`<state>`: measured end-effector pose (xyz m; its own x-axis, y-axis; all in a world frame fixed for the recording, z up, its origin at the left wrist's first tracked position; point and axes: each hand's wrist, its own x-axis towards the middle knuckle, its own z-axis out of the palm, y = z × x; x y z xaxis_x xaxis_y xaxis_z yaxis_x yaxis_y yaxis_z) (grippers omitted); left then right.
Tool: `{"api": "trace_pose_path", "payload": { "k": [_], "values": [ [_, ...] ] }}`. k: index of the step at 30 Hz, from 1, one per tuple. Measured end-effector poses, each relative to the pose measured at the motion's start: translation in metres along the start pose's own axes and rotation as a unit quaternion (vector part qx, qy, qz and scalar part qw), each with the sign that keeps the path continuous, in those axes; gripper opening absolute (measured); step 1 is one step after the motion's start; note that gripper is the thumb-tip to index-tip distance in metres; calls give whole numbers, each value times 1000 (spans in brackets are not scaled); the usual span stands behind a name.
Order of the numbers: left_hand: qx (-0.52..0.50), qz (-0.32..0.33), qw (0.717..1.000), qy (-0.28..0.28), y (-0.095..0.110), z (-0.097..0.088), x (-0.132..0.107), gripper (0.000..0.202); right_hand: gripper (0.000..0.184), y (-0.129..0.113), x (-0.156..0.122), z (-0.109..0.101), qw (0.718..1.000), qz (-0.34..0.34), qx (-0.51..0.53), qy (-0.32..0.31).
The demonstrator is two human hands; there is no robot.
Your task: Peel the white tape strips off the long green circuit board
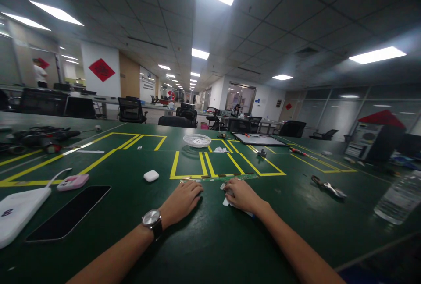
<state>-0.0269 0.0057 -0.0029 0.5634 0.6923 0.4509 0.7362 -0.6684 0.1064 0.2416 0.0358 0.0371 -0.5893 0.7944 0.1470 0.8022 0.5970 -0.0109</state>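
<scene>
My left hand (pixel 183 198) lies palm down on the green table, a watch on its wrist. Its fingers stretch forward to the near edge of a long thin green strip (pixel 226 178) that looks like circuit board. My right hand (pixel 242 195) is curled over a white paper-like piece (pixel 226 202), most of which the palm covers. A bit of blue shows below that hand. The fingertips of the right hand are close to the strip too.
Yellow tape (pixel 189 177) outlines boxes on the table. Farther off stand a white basket (pixel 197 140) and a whiteboard-like panel (pixel 259 139). At left lie a phone (pixel 70 214) and a white earbud case (pixel 151 175); at right, pliers (pixel 329 188) and a water bottle (pixel 398 198).
</scene>
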Motion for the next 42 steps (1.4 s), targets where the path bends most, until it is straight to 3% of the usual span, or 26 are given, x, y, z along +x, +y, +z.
{"api": "trace_pose_path", "payload": {
  "k": [4,10,12,16,20,25,34,42],
  "values": [
    [-4,0,1000,5,0,0,0,26,35,-3,-3,-5,987,-120,103,-19],
    [-10,-5,1000,2,1,-1,0,26,22,1,-4,-4,974,-132,180,-17],
    [-12,-4,1000,3,1,-1,1,26,22,3,-2,-3,980,-100,170,19],
    [-10,-3,1000,2,1,-1,1,26,35,8,6,4,990,41,83,103],
    [-3,-5,1000,2,2,-3,1,25,53,14,15,16,986,157,15,55],
    [3,-5,1000,23,2,-7,3,25,62,16,22,23,985,175,-3,-11],
    [-13,-5,999,32,8,-14,6,27,56,7,19,16,995,88,51,-11],
    [-29,-26,999,37,0,-8,5,25,40,-29,9,5,980,-158,123,-17]
  ]
}}
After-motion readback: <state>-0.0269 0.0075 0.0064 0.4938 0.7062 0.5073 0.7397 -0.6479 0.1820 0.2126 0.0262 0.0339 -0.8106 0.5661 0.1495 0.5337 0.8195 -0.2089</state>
